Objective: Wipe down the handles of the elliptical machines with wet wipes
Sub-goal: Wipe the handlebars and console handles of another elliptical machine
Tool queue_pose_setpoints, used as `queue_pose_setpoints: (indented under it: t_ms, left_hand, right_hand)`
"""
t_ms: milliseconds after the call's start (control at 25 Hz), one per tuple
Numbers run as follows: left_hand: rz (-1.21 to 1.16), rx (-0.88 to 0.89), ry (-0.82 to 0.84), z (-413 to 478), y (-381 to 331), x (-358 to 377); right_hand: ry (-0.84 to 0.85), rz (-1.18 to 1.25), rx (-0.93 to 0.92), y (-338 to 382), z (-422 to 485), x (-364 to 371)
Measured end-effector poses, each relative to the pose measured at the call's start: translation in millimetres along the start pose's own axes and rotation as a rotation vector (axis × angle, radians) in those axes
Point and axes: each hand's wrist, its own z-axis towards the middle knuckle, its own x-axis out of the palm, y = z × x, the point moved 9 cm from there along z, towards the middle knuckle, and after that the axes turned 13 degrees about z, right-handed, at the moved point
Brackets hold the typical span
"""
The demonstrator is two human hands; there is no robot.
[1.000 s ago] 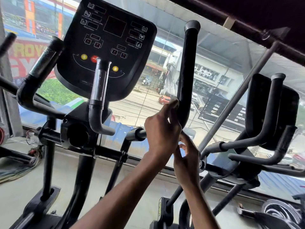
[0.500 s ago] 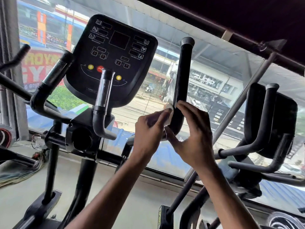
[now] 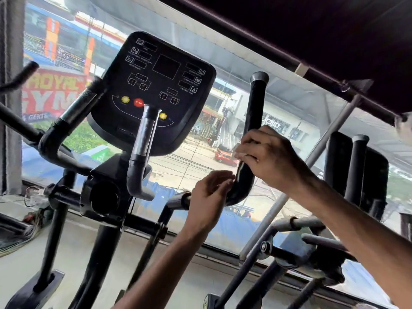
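Observation:
The black upright right handle (image 3: 256, 101) of the elliptical rises beside the console (image 3: 156, 85). My right hand (image 3: 269, 157) wraps round this handle at mid-height, and a pale wet wipe (image 3: 239, 152) shows at its fingertips against the bar. My left hand (image 3: 209, 192) hovers just left of the handle's lower bend with its fingers loosely curled. It is blurred and I see nothing in it. The machine's left handle (image 3: 73, 114) and its short centre grip (image 3: 142, 139) stand untouched.
A second elliptical (image 3: 356, 166) stands close on the right, its handles near my right forearm. A large window (image 3: 200, 161) runs behind the machines, facing a street. Loose cables (image 3: 20, 233) lie on the floor at the far left.
My right hand has moved from below the left hand up onto the handle, with the wipe now at its fingertips. My left hand has dropped to the bend. The view has tilted upward.

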Motion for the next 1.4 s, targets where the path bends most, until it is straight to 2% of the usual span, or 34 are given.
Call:
queue_pose_setpoints:
  t_ms: [320, 640, 760, 880, 1080, 1400]
  left_hand:
    - [-0.030, -0.014, 0.063, 21, -12, 15]
    - [-0.077, -0.024, 0.101, 29, -12, 17]
    - [-0.076, -0.030, 0.106, 29, -12, 16]
    - [-0.068, -0.021, 0.127, 29, -13, 16]
    - [-0.065, -0.005, 0.128, 28, -17, 14]
    - [-0.121, -0.049, 0.064, 26, -7, 6]
  right_hand:
    - [0.139, -0.014, 0.002, -51, 63, -15]
    - [0.125, -0.101, 0.081, -105, 117, -29]
    - [0.054, -0.131, 0.109, -115, 130, -37]
    - [0.086, -0.185, 0.104, -113, 134, -34]
    - [0.211, -0.129, 0.164, -98, 117, -31]
    - [0.177, -0.143, -0.108, -19, 49, -10]
